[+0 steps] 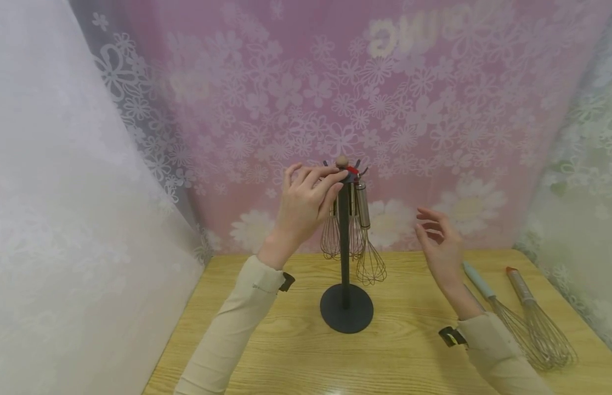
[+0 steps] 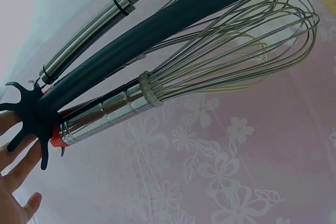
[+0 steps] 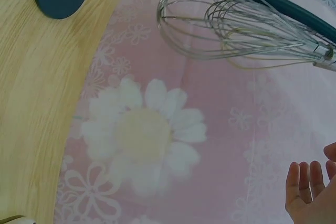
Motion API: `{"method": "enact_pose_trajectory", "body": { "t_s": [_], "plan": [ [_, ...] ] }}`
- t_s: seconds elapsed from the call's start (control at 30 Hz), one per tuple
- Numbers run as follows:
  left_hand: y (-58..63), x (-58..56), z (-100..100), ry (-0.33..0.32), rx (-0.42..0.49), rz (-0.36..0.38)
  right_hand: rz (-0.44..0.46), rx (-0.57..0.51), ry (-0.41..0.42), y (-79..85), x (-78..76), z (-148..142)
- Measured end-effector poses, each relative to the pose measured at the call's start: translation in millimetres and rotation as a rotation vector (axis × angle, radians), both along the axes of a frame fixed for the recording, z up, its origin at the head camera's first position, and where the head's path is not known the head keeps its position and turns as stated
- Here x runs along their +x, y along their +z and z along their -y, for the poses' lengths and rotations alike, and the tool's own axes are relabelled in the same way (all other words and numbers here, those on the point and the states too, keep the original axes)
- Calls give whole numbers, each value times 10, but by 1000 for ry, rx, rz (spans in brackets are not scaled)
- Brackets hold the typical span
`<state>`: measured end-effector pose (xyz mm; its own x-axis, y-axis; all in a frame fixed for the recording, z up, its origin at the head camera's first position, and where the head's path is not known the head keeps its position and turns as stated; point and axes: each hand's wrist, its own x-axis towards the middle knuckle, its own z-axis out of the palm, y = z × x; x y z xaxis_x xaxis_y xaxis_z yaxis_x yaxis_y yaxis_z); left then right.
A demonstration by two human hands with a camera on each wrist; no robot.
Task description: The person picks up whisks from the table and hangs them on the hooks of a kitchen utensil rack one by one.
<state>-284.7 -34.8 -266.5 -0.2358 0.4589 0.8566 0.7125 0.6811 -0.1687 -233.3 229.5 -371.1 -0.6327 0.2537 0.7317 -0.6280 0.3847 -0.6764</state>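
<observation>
Steel-handled whisk (image 1: 362, 206) hangs on the R side of the black stand (image 1: 345, 241), mid-table; long axis near vertical, handle up, wire balloon down & swung out slightly to the right, clear of the pole; red-capped whisk (image 2: 105, 116) hangs w/ it, cap up at the hooks (image 2: 32, 109), its wires pointing down along the pole; at least 1 more behind, but the pole & L hand block an exact count; L hand (image 1: 306, 200) is at the stand's top, fingers reaching over the hook ring, apart & mostly straight, seemingly resting on it, not pinching a whisk afaict; R hand (image 1: 444, 249) is up in the air well right of the stand, fingers loosely bent, nothing in it; as for progress, I'd say approx. half done: 3 or so whisks are up, while a blue-handled whisk (image 1: 479, 280) & a red-tipped whisk (image 1: 519, 284) lie on the table (image 1: 286, 351) by the R forearm, unhung; both lie slantwise, handles twd the back, wires twd the near R corner; a grey bit by the blue handle could be another, can't tell; behind it all, a pink flowered cloth (image 1: 256, 109).
</observation>
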Motion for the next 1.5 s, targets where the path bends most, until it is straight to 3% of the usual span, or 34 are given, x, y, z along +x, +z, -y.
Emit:
{"method": "enact_pose_trajectory", "body": {
  "t_s": [0.2,0.57,1.27,1.5],
  "plan": [
    [24,20,9,-7,11,18,28,9,-64,-104,-51,-132],
    [34,19,26,6,13,34,111,20,-183,-520,-342,-554],
    [28,45,-11,31,24,29,283,179,-258,-918,-374,-980],
    [30,48,-40,64,39,3,372,310,-250,-1007,-371,-1109]
  ]
}}
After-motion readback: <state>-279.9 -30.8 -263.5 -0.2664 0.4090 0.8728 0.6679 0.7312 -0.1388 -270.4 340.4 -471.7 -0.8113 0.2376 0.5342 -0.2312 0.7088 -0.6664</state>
